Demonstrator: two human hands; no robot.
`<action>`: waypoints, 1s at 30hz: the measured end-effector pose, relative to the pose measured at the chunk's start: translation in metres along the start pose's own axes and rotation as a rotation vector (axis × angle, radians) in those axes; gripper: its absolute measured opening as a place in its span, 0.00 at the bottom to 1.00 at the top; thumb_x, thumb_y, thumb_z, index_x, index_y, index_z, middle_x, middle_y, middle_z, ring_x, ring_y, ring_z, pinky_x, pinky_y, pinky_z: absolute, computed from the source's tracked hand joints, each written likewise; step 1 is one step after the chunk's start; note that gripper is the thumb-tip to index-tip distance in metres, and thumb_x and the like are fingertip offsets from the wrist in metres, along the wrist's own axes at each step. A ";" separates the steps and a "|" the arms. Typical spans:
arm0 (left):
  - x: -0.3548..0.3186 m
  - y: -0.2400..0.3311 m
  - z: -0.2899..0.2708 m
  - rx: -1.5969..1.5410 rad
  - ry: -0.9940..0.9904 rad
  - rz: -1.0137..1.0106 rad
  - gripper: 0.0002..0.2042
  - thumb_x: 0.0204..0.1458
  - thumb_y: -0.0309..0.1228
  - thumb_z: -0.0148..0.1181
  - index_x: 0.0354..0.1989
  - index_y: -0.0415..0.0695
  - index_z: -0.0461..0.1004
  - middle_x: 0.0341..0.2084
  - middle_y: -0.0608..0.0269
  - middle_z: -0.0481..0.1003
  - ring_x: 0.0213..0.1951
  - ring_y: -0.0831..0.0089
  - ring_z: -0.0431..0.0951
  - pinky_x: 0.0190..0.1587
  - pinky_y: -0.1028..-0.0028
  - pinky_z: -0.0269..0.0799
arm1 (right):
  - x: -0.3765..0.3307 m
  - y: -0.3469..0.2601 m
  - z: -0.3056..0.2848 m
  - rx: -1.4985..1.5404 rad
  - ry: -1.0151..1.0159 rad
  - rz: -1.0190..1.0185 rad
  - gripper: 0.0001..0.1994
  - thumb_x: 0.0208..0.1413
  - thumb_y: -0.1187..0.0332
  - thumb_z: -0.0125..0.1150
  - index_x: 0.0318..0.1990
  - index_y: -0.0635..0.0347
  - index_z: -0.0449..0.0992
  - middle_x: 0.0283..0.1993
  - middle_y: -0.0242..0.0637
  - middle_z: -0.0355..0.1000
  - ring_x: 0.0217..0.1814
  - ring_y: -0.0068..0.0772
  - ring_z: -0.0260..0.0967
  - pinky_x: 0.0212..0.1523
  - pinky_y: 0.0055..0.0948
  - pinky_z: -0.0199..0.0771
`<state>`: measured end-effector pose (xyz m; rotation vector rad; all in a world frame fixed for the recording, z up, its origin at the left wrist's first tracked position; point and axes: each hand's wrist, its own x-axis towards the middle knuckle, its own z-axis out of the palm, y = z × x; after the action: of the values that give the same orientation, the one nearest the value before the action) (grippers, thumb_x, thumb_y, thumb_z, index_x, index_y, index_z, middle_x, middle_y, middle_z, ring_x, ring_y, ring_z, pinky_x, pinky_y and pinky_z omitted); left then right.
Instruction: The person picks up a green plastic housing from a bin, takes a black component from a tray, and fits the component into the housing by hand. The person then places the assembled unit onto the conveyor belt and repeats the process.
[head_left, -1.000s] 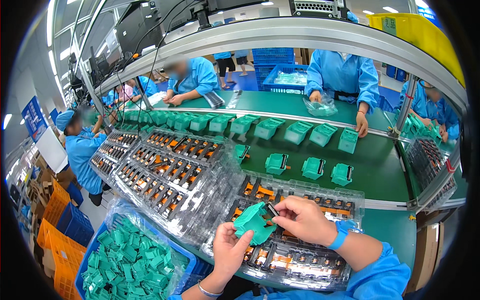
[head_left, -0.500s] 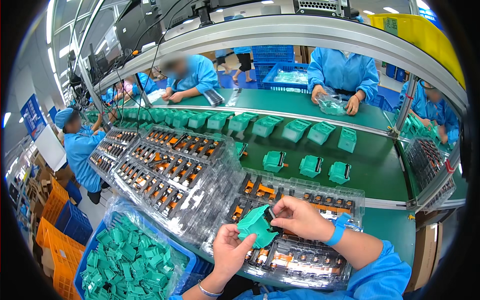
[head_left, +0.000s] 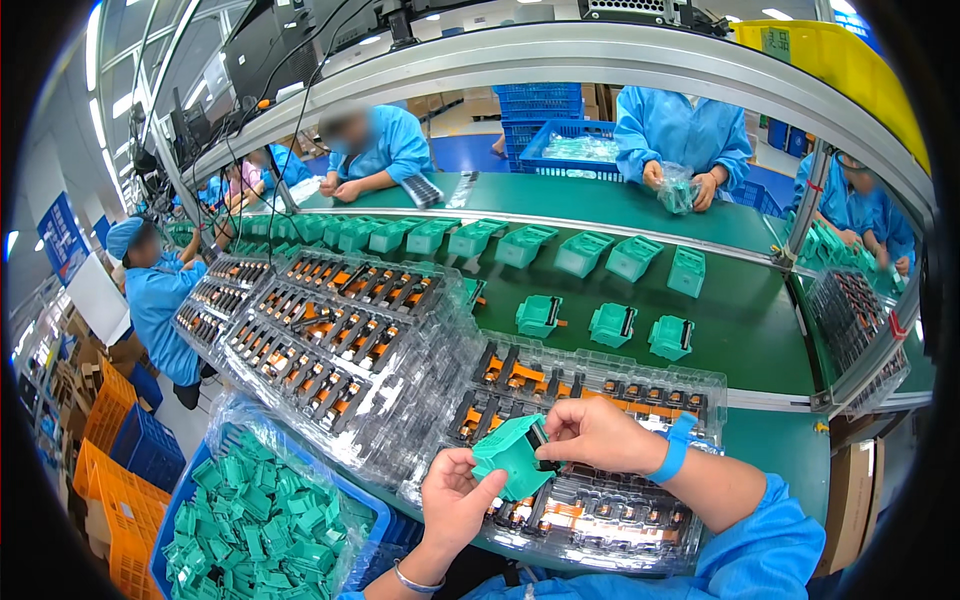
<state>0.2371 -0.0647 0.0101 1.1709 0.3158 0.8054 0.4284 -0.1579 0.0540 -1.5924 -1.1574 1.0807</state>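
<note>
My left hand grips a green plastic housing between thumb and fingers, tilted above a clear tray. My right hand is closed in a pinch at the housing's right side, on a narrow black part along its edge. How far that part sits in the housing is hidden by my fingers. Below both hands lies the clear plastic tray, with black-and-orange parts in its pockets. On the green belt just beyond stand several housings with black parts fitted.
At lower left, a blue crate lined with plastic holds many loose green housings. Stacked clear trays of parts stand left of my hands. A row of housings runs along the belt. A metal frame crosses overhead. Co-workers sit opposite.
My hands stay on the housing and black part, my right fingertips slightly lower along it. Housings on the belt appear a little further left. The co-worker opposite has gathered the clear bag.
</note>
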 end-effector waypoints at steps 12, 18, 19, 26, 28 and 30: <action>0.006 -0.006 0.000 -0.047 0.013 0.103 0.11 0.56 0.25 0.51 0.44 0.39 0.59 0.44 0.48 0.69 0.46 0.62 0.72 0.48 0.63 0.71 | -0.032 -0.029 -0.033 -0.995 0.531 -1.171 0.11 0.37 0.76 0.64 0.33 0.61 0.74 0.34 0.37 0.70 0.34 0.38 0.69 0.32 0.32 0.73; 0.004 -0.008 0.002 0.003 0.092 0.117 0.09 0.56 0.27 0.50 0.43 0.40 0.60 0.37 0.49 0.71 0.37 0.64 0.76 0.39 0.67 0.76 | -0.051 -0.022 -0.066 -1.250 0.511 -1.235 0.10 0.35 0.74 0.62 0.30 0.61 0.72 0.33 0.36 0.69 0.36 0.37 0.70 0.35 0.31 0.73; 0.004 -0.008 0.003 0.007 0.110 0.143 0.09 0.57 0.26 0.49 0.43 0.40 0.60 0.35 0.51 0.72 0.35 0.65 0.76 0.38 0.68 0.76 | -0.052 -0.016 -0.075 -1.232 0.523 -1.160 0.10 0.36 0.74 0.62 0.30 0.61 0.72 0.33 0.37 0.70 0.35 0.38 0.70 0.35 0.31 0.73; -0.027 -0.002 -0.015 0.121 0.134 0.371 0.10 0.55 0.22 0.48 0.44 0.38 0.58 0.35 0.49 0.72 0.33 0.67 0.76 0.38 0.68 0.75 | -0.050 0.110 -0.190 -0.375 1.258 -0.241 0.08 0.42 0.77 0.62 0.28 0.64 0.68 0.25 0.36 0.67 0.28 0.25 0.68 0.27 0.28 0.72; -0.045 0.007 -0.023 0.211 0.194 0.460 0.10 0.53 0.17 0.42 0.43 0.39 0.58 0.31 0.50 0.72 0.30 0.67 0.75 0.36 0.69 0.76 | -0.053 0.133 -0.215 -0.031 1.295 0.054 0.07 0.42 0.76 0.62 0.26 0.62 0.68 0.25 0.34 0.66 0.25 0.27 0.67 0.18 0.28 0.74; -0.065 0.017 -0.044 0.254 0.089 0.416 0.16 0.55 0.22 0.51 0.52 0.38 0.59 0.38 0.55 0.73 0.39 0.65 0.73 0.45 0.68 0.71 | -0.062 0.167 -0.238 0.154 1.274 0.157 0.06 0.42 0.75 0.61 0.27 0.61 0.69 0.26 0.35 0.66 0.26 0.30 0.67 0.18 0.30 0.74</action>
<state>0.1587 -0.0775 -0.0036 1.4668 0.2555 1.2088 0.6808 -0.2858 -0.0374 -1.7608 -0.0818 0.0734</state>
